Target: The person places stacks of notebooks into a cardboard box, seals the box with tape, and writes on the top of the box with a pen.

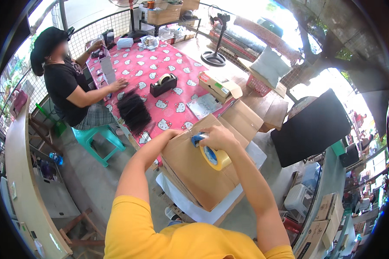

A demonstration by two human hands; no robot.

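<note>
A brown cardboard box point(194, 181) stands in front of me at the near corner of the pink table, tilted in the view. At its far left edge my left hand point(172, 134) grips the cardboard, the fingers partly hidden. Over the box top, my right hand point(219, 138) is closed around a blue hand-held tape dispenser point(197, 139). The dispenser carries a large roll of yellowish clear tape point(220, 161) and sits at the far part of the box top. An open cardboard flap point(242, 121) spreads out beyond my right hand.
A pink patterned tablecloth point(160, 64) bears a bundle of black strands point(134, 112), a black desk tape dispenser point(163, 85), a small open carton point(218, 87) and a flat packet point(204, 105). A co-worker point(62, 82) sits at the left on a turquoise stool point(100, 144). A black chair point(313, 127) stands right.
</note>
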